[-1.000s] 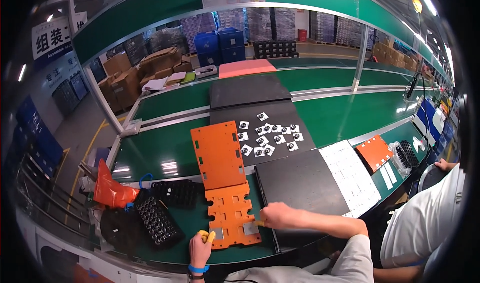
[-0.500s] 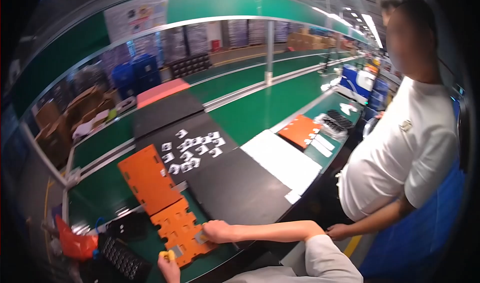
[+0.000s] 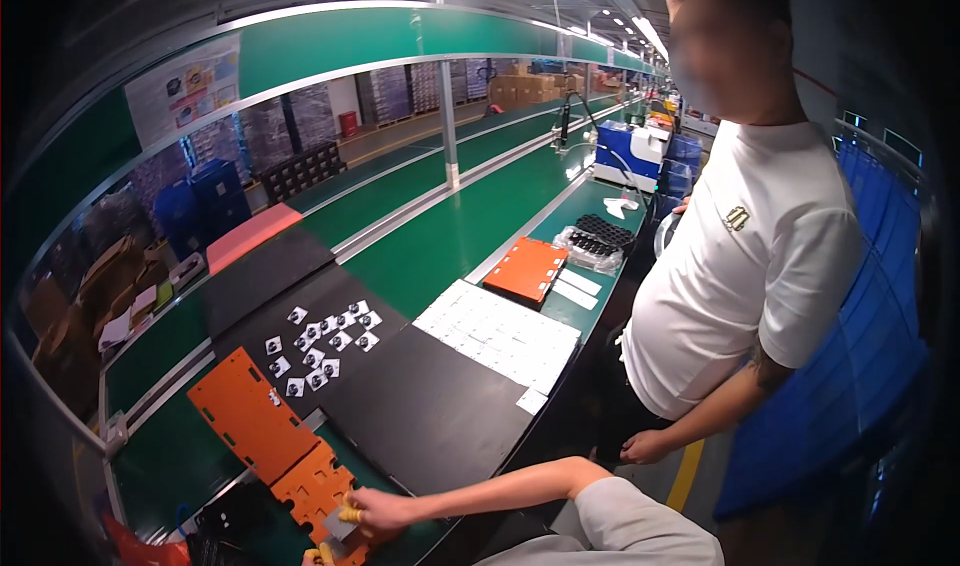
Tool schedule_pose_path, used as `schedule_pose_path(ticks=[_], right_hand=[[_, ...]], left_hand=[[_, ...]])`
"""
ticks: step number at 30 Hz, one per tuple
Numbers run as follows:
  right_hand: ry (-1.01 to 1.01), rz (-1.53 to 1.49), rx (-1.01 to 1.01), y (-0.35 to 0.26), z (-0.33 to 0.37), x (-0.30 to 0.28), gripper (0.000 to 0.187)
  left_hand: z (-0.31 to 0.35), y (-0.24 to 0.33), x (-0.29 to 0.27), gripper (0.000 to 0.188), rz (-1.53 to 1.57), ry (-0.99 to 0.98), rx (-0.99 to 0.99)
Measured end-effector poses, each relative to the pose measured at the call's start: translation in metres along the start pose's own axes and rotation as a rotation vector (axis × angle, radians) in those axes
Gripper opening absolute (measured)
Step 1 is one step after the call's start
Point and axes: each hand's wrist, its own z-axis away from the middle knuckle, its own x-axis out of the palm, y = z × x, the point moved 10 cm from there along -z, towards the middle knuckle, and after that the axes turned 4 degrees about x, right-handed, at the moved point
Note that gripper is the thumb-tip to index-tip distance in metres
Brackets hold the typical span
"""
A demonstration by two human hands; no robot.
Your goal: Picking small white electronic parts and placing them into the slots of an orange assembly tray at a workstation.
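My right hand (image 3: 382, 511), with yellow finger covers, is closed in a pinch on a flat grey piece (image 3: 342, 526). It is over the near part of an orange slotted tray (image 3: 305, 483). My left hand (image 3: 317, 558) is mostly cut off by the lower edge; its yellow-covered fingers look pinched together at the tray's near end, and what they hold is hidden. A second orange panel (image 3: 250, 416) adjoins the slotted tray on the far side. Several small white square pieces with dark marks (image 3: 313, 358) lie scattered on a black mat (image 3: 430, 398).
White sheets (image 3: 500, 334) lie right of the mat. Beyond them are an orange tray stack (image 3: 526, 269) and black trays in clear wrap (image 3: 600, 238). A person in a white shirt (image 3: 740, 266) stands at the right. A metal post (image 3: 448, 126) rises behind the green conveyor (image 3: 440, 251).
The view has turned, shifting the scene left and partly downward. My right hand has come nearer my left hand over the slotted tray. My left hand has dropped mostly out of the picture.
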Motion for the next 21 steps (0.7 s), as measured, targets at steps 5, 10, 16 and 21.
schedule_pose_path(ticks=[5,10,16,21], right_hand=[[-0.066,-0.238,0.032,0.028,-0.013,0.030,0.024],[-0.054,-0.168,0.046,0.044,-0.023,0.024,0.021],[-0.061,-0.186,0.078,0.030,-0.017,0.019,0.024],[-0.081,-0.242,0.193,0.038,-0.018,0.015,0.023]], left_hand=[[-0.002,-0.015,0.002,0.024,0.103,0.021,0.067],[0.002,-0.022,0.007,0.026,0.283,0.056,0.002],[-0.005,-0.014,0.004,0.027,0.291,0.010,0.052],[-0.002,-0.008,0.000,0.030,0.293,0.028,0.041]])
